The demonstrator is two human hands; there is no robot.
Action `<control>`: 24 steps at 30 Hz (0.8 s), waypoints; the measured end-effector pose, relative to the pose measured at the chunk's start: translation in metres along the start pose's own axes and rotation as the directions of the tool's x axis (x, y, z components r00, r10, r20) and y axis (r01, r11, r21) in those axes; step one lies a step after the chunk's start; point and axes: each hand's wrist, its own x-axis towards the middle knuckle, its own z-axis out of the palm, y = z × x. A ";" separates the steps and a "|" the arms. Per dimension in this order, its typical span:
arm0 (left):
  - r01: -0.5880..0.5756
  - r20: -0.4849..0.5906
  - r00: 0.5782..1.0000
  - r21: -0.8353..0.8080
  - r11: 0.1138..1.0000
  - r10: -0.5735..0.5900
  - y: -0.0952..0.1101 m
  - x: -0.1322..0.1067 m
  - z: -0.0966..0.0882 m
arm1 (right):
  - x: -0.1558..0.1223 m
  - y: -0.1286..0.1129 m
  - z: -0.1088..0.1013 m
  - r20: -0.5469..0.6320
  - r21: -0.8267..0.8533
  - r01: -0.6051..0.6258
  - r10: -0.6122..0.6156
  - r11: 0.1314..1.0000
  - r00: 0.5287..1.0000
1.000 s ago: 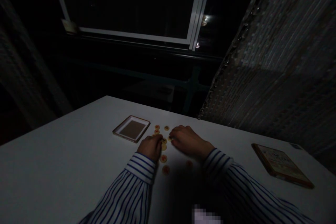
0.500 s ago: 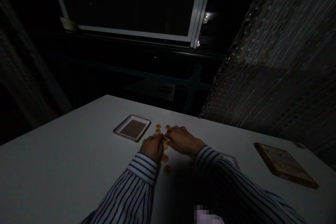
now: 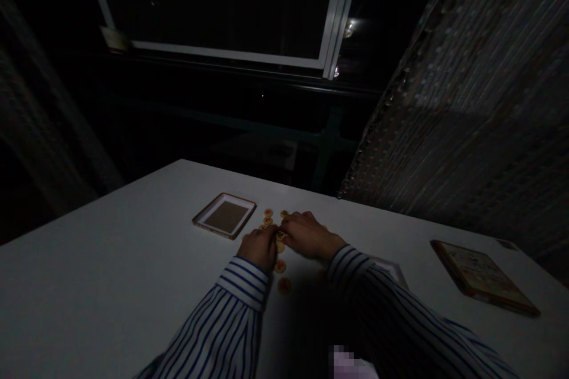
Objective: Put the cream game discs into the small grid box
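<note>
Several small round wooden discs (image 3: 281, 265) with red marks lie scattered on a white table (image 3: 111, 284) in dim light. My left hand (image 3: 258, 247) and my right hand (image 3: 306, 234) rest side by side on the cluster, fingers curled down and fingertips meeting over a disc (image 3: 280, 238) between them. What each hand pinches is too dark to make out. Both arms wear blue-striped white sleeves. More discs (image 3: 268, 213) lie just beyond the fingers.
A shallow square tray (image 3: 204, 217) with a brown inside sits left of the discs. A flat printed board (image 3: 484, 277) lies at the right. A white-rimmed flat piece (image 3: 391, 269) shows by my right sleeve. A dark window and a curtain stand behind the table.
My right hand has slid left until its fingers meet my left hand over the discs. The white-rimmed piece by the right sleeve has come into sight.
</note>
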 end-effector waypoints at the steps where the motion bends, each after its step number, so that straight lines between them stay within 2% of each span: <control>1: 0.008 -0.009 1.000 -0.006 1.000 -0.008 0.000 0.000 0.000 | 0.000 0.000 -0.001 -0.005 -0.003 0.004 -0.004 1.000 1.000; 5: 0.016 -0.067 0.998 -0.064 0.998 -0.020 -0.002 0.001 0.001 | -0.001 -0.001 -0.005 -0.019 -0.001 -0.009 0.009 1.000 1.000; 9: -0.020 -0.139 0.990 -0.180 0.984 -0.005 -0.004 0.003 0.000 | -0.003 -0.002 -0.009 -0.073 -0.018 -0.015 0.013 1.000 0.997; 15: -0.028 -0.203 0.978 -0.338 0.941 -0.043 -0.003 0.003 -0.005 | -0.008 -0.005 -0.016 -0.144 -0.026 -0.030 0.026 0.999 0.989; 24: -0.046 -0.234 0.963 -0.635 0.771 -0.135 0.003 0.004 -0.002 | -0.025 -0.010 -0.030 -0.205 -0.056 -0.021 0.009 0.998 0.979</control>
